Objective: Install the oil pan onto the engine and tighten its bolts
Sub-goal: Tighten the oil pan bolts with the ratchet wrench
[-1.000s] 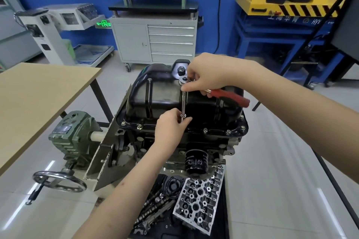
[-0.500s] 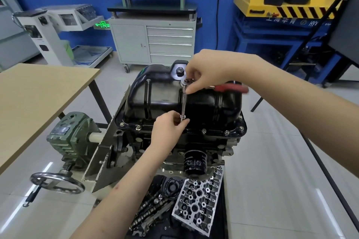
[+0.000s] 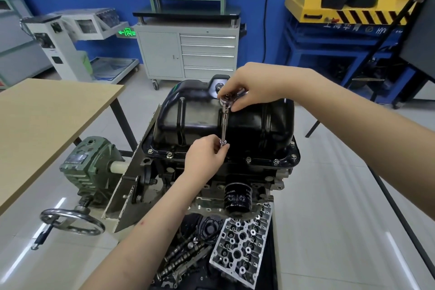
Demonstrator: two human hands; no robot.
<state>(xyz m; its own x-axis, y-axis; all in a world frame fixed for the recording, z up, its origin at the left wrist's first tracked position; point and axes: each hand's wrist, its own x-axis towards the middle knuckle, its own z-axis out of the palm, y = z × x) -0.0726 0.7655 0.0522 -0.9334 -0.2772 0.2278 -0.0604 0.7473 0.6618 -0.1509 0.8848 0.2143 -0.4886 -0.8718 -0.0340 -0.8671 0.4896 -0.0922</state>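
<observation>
The black oil pan sits on the upturned engine, with several bolts along its near flange. A chrome ratchet with a long extension stands upright at the pan's near side. My right hand grips the ratchet head at the top; its red handle is hidden behind the hand. My left hand pinches the lower end of the extension at the flange, hiding the bolt beneath it.
A wooden table stands at the left. The green gearbox and handwheel of the engine stand lie at lower left. A cylinder head and camshafts rest below the engine. An oil filter juts toward me.
My right hand has swung the ratchet handle away from me, so the red handle passed out of sight behind the hand. My left hand stays on the extension's lower end.
</observation>
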